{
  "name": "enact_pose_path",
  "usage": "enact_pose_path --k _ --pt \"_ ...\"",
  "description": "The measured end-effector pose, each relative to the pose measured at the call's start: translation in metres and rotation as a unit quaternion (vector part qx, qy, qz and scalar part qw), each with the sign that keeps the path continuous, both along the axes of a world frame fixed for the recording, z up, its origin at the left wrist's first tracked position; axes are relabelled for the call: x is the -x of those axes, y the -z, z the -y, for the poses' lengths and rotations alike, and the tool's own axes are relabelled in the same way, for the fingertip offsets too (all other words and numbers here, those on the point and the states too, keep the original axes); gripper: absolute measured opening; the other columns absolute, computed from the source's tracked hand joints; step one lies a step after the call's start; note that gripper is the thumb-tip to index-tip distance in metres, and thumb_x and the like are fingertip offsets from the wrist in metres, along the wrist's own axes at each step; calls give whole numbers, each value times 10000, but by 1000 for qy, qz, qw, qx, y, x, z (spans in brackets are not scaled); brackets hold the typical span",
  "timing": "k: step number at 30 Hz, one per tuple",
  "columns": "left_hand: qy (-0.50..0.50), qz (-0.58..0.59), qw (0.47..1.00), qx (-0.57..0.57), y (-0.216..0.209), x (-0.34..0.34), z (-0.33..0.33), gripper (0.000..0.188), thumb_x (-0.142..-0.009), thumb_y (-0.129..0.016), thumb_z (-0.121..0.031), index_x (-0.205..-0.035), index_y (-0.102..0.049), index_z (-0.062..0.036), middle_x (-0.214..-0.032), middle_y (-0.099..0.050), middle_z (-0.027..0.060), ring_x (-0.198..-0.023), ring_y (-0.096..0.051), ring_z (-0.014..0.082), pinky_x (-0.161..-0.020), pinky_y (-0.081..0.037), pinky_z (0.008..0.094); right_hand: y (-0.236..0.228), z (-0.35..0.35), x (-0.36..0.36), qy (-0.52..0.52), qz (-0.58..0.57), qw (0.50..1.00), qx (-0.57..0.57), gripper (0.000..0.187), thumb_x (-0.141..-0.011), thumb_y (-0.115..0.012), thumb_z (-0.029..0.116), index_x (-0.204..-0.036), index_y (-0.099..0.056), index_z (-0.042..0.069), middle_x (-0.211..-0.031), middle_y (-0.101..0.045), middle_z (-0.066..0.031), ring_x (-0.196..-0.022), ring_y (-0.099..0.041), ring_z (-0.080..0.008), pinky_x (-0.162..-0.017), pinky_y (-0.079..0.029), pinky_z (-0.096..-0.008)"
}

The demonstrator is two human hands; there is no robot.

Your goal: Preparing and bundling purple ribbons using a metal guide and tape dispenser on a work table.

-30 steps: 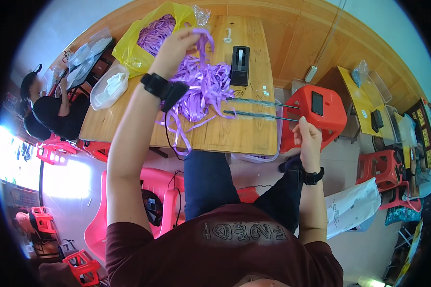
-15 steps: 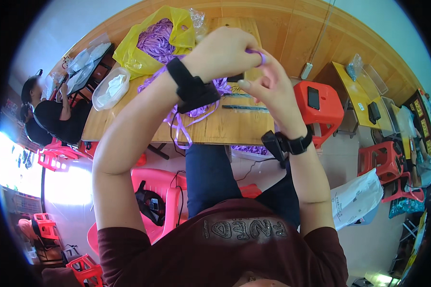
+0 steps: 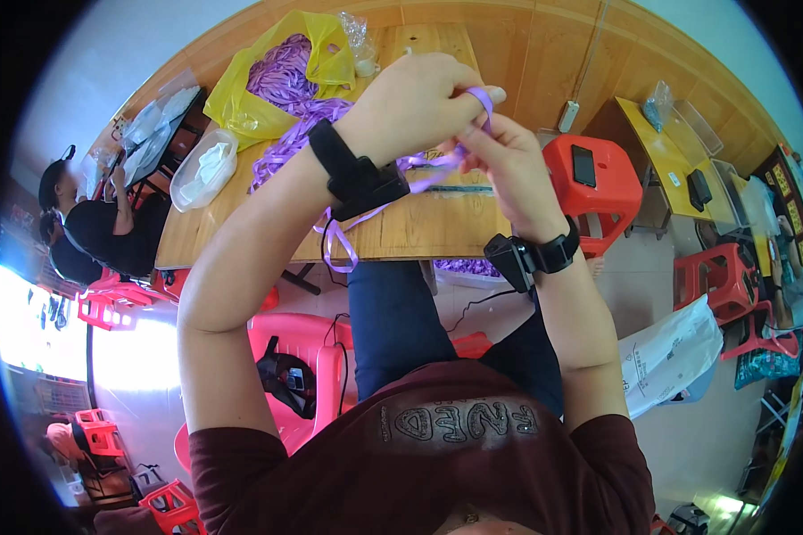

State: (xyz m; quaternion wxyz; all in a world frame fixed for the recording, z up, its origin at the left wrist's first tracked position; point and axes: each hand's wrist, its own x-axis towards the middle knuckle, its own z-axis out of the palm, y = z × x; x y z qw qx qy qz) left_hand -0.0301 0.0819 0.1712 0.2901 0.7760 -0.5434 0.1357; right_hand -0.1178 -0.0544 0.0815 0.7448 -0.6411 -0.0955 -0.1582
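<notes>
Above the far part of the table, my left hand [image 3: 424, 96] is closed on a purple ribbon [image 3: 484, 100]; a short loop of it stands at the fingertips. My right hand [image 3: 512, 169], just right of and nearer than the left, pinches the same ribbon between thumb and fingers. From there a slightly blurred length runs left beneath my left wrist. Under and beside my left forearm, loose purple ribbon [image 3: 281, 159] lies heaped on the wooden table [image 3: 428, 236], and one loop hangs over the near edge. Part of the heap is hidden by the forearm.
A yellow plastic bag [image 3: 232, 100] full of purple ribbon stands at the table's far left, near a white plastic tub [image 3: 187, 189]. To the right is a red stool [image 3: 611, 192] with a phone [image 3: 583, 166] on it. People sit at another table on the left.
My right thumb and fingers have closed in on the ribbon near the left hand. A length of ribbon now stretches leftward from the right hand. The view has shifted slightly.
</notes>
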Motion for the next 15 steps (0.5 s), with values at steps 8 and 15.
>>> enact_pose_path --k 8,15 --pt "2 -340 940 32 27 -29 -22 311 -924 -619 -312 -1080 -707 -58 -907 -697 47 -839 -651 186 -761 -513 351 -8 22 30 108 -48 992 34 234 -978 -610 214 -1042 -720 17 -844 -701 6 -525 -426 -8 -483 -337 -181" --pt "94 34 987 -127 128 -78 -50 427 -849 -688 -193 -1242 -619 -40 -1168 -652 173 -1060 -630 301 -918 -496 364 9 50 33 155 18 987 -35 266 -976 -622 231 -1132 -682 24 -887 -697 -36 -534 -415 -1 -474 -323 -179"
